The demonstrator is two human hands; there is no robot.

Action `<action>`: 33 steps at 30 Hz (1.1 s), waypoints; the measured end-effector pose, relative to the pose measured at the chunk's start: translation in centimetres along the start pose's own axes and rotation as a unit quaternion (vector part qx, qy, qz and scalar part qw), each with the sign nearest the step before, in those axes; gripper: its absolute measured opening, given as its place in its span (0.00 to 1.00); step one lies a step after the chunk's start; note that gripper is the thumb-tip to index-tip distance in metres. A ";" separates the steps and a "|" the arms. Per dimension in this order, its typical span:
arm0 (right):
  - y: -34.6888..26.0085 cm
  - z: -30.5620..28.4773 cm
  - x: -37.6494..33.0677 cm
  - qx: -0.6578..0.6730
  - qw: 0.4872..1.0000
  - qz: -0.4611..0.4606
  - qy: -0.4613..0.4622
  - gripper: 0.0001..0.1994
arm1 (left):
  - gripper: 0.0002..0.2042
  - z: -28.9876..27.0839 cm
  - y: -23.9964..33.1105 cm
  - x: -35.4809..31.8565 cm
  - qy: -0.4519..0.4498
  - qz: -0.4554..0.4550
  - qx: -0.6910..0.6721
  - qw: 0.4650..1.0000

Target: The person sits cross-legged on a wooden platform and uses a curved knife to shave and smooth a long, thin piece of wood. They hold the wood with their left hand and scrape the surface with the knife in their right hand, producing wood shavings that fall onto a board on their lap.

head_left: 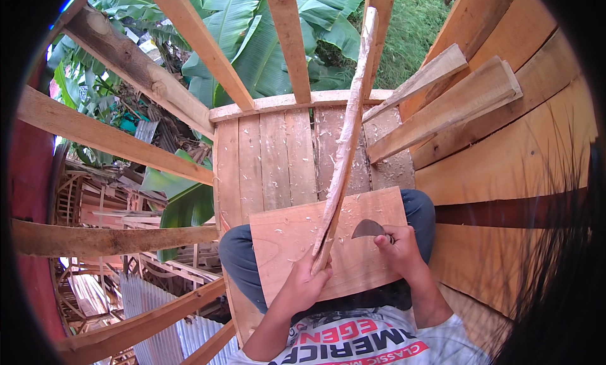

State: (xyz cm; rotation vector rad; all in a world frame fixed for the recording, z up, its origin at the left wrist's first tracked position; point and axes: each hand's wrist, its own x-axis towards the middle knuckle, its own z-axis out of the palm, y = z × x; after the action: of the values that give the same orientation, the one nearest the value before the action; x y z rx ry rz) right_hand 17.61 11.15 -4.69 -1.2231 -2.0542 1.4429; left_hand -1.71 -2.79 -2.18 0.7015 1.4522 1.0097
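Observation:
A long, pale strip of wood [346,141] with a rough, whittled face slants up and away from me. Its near end is gripped in my left hand [305,281], fingers wrapped around it. My right hand [399,248] is closed on the handle of a knife with a short, broad, curved blade [368,228]. That blade points left, a little apart from the strip. Across my lap lies a flat wooden board [369,270], with both hands over it and a few shavings on top.
Plank flooring [249,166] strewn with wood shavings lies ahead. Two timber pieces [451,109] lean by the plank wall [524,169] on the right. Upright slats [113,141] form an open railing on the left and front, with banana leaves [233,43] beyond.

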 end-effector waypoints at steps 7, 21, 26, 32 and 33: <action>-1.3 0.0 0.9 -0.014 0.999 -0.043 0.005 0.28 | 0.10 1.4 -1.4 0.0 0.010 -0.015 -0.031 0.999; -1.7 1.7 1.2 0.286 0.958 -0.017 0.024 0.42 | 0.24 2.4 0.1 -0.4 0.168 0.098 0.218 0.956; -4.4 3.1 0.9 0.313 0.947 0.002 0.067 0.30 | 0.26 2.5 -1.1 -0.4 0.197 0.195 0.256 0.926; -3.9 3.3 0.3 0.347 0.933 0.057 0.083 0.17 | 0.25 0.5 0.1 0.3 0.080 0.130 0.130 0.980; -4.3 3.5 -0.2 0.330 0.939 0.057 0.071 0.16 | 0.24 -0.7 -0.1 0.9 -0.021 0.051 0.037 0.998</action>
State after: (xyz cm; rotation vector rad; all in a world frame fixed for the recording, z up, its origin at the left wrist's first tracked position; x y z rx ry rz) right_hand 13.34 8.46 -2.36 -1.1143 -1.2445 1.8243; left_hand -2.57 -2.14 -2.71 0.8527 1.4341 1.0167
